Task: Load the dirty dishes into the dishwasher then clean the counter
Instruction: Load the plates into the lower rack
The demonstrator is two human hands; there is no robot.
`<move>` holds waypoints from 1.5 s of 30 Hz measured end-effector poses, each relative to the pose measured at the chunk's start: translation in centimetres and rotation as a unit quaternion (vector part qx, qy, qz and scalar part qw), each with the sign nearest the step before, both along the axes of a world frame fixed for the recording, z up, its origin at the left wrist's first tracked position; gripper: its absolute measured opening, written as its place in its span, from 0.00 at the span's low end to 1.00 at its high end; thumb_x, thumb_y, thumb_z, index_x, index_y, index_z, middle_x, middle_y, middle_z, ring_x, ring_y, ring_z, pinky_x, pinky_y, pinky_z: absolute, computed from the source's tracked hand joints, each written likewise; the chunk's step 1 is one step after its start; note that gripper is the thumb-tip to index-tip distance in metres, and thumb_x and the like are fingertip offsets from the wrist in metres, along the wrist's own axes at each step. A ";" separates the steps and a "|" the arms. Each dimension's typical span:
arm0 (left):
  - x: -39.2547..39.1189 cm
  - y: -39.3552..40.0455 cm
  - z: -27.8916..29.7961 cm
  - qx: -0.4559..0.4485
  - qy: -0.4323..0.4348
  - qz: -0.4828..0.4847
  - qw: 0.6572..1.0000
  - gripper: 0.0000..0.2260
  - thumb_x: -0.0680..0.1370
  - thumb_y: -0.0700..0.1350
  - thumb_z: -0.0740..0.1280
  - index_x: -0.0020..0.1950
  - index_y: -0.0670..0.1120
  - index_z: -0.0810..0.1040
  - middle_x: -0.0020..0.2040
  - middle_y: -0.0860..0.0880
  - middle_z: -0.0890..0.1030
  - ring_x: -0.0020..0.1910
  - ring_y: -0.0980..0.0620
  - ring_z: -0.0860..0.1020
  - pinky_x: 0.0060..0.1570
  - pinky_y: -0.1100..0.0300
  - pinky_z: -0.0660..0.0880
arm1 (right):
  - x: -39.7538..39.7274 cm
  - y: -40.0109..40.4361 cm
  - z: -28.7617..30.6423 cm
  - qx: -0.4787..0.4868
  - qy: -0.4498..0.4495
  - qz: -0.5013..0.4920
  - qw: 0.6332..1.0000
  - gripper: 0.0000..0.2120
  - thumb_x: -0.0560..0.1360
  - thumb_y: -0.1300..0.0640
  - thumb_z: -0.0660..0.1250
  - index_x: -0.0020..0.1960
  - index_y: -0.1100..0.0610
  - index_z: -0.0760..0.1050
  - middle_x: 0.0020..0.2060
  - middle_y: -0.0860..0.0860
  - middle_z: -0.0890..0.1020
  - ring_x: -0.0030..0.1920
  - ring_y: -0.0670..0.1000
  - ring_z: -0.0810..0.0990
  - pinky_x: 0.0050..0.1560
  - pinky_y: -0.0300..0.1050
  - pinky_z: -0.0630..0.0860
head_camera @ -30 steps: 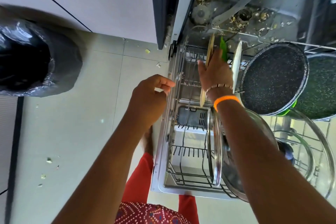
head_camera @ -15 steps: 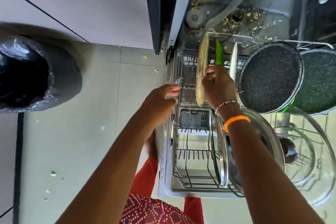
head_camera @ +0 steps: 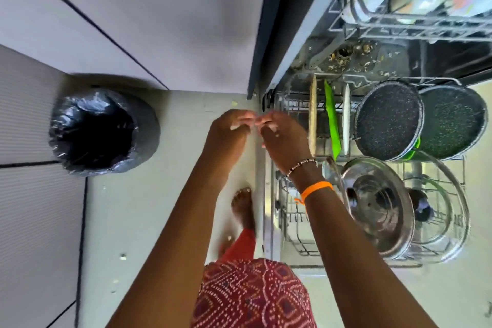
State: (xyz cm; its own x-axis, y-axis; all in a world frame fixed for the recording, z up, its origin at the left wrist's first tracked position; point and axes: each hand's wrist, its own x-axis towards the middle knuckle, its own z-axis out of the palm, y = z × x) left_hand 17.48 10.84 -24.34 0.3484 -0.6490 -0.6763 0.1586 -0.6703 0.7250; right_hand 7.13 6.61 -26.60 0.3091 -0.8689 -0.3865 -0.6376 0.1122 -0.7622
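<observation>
- Your right hand point(head_camera: 282, 138) has let go of the wooden board point(head_camera: 313, 117) — it now stands slotted in the lower rack point(head_camera: 290, 221), beside the green plate point(head_camera: 332, 120).
- Both hands hold nothing, fingers loosely curled; left hand point(head_camera: 226, 133) meets the right — fetch more dishes next.

The person is going bare-armed and barefoot, wearing an orange band point(head_camera: 316, 189) and a beaded bracelet point(head_camera: 300, 166) on the right wrist, a red garment point(head_camera: 253, 295) dotted white (possibly a tunic), and red trousers point(head_camera: 241, 243).
</observation>
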 end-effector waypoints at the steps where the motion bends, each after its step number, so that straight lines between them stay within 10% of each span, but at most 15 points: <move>1: 1.1 0.8 0.8 0.000 -0.007 0.020 1.000 0.13 0.77 0.33 0.60 0.51 0.50 0.78 0.47 0.53 0.80 0.45 0.57 0.78 0.39 0.66 0.72 | 1.1 0.8 0.7 0.010 -0.007 0.008 1.000 0.08 0.74 0.67 0.60 0.47 0.61 0.78 0.41 0.53 0.81 0.42 0.56 0.80 0.49 0.53 0.77; 5: 5.1 5.1 4.5 -0.016 -0.043 0.089 0.995 0.10 0.78 0.38 0.61 0.49 0.52 0.78 0.49 0.53 0.80 0.49 0.54 0.77 0.50 0.63 0.72 | 4.9 4.4 4.3 0.053 -0.067 -0.001 0.996 0.08 0.75 0.65 0.59 0.44 0.58 0.77 0.33 0.45 0.77 0.36 0.52 0.77 0.42 0.48 0.77; 10: 9.0 11.1 12.1 -0.042 -0.058 0.137 0.988 0.08 0.78 0.39 0.61 0.52 0.48 0.78 0.41 0.53 0.77 0.41 0.55 0.74 0.39 0.65 0.69 | 8.9 8.2 12.8 0.052 -0.136 0.017 0.989 0.08 0.77 0.63 0.59 0.48 0.62 0.77 0.35 0.51 0.78 0.29 0.43 0.74 0.26 0.26 0.66; 26: 21.7 19.2 33.0 -0.206 -0.150 0.283 0.925 0.10 0.79 0.39 0.59 0.55 0.47 0.77 0.50 0.49 0.79 0.49 0.53 0.76 0.48 0.61 0.72 | 25.6 14.0 33.8 -0.044 -0.252 0.212 0.943 0.12 0.76 0.68 0.54 0.48 0.67 0.77 0.33 0.51 0.77 0.28 0.44 0.74 0.26 0.27 0.66; 45: 49.4 12.0 36.0 -0.193 -0.153 0.382 0.891 0.10 0.80 0.39 0.57 0.54 0.47 0.77 0.47 0.50 0.79 0.47 0.56 0.77 0.41 0.66 0.70 | 53.9 6.5 37.0 -0.063 -0.247 0.295 0.921 0.10 0.79 0.63 0.56 0.49 0.61 0.77 0.41 0.49 0.78 0.39 0.45 0.77 0.35 0.29 0.73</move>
